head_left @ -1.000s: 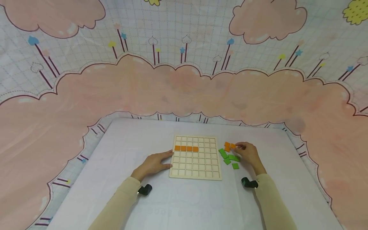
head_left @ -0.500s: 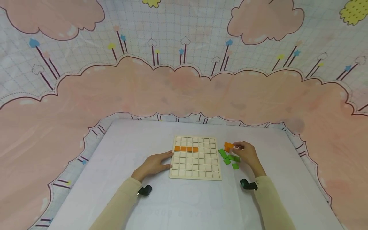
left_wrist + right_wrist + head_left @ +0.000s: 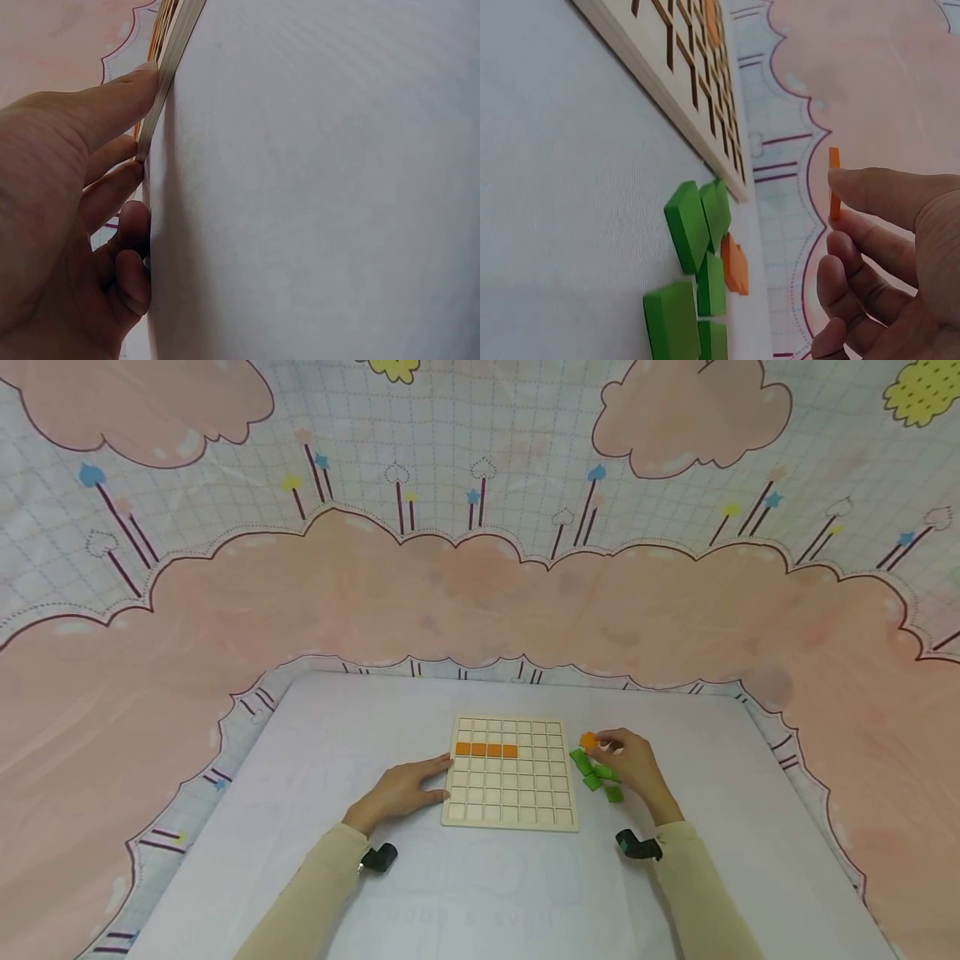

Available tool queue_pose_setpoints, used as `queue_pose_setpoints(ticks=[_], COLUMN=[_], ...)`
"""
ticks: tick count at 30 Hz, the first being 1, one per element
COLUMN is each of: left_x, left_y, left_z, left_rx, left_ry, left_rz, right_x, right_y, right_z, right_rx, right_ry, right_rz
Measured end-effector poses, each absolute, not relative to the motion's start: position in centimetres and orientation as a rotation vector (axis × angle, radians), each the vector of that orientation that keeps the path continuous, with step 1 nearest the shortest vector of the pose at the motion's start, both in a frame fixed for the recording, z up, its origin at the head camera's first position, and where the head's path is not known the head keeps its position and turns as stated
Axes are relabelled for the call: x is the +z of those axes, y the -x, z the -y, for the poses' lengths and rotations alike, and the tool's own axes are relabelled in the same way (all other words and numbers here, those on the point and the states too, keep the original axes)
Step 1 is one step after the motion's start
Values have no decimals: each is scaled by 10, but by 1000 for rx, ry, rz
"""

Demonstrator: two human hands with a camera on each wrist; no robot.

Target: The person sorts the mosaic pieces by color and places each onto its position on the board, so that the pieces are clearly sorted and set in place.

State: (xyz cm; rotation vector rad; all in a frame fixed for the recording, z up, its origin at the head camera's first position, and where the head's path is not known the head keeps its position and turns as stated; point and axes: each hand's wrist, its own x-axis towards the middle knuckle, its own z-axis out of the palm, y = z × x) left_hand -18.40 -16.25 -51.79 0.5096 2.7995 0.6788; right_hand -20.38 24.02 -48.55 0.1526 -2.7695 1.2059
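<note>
Long lt. beige sleeves L & R, w/ sm. blk. wrist cams

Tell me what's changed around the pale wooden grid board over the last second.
The right hand has moved left, toward the board, with a thin square orange tile pinched and lifted. Unchanged: the left hand at the board's left edge, the row of four square orange tiles set in it, and the loose square green tiles.

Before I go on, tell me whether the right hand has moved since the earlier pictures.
Yes: in the head view, the right hand has moved left, closer to the board, which has not visibly shifted.
</note>
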Motion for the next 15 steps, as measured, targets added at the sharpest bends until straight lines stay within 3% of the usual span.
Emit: queue_pose_setpoints(ticks=[15], left_x=[-520], left_y=[184], left_z=[162], left_rx=[679], left_ry=[-494], left_rz=[-2793], right_x=[-486], right_y=[207], right_z=[-216], right_rx=[1229], right_ry=[-173], right_rz=[2828])
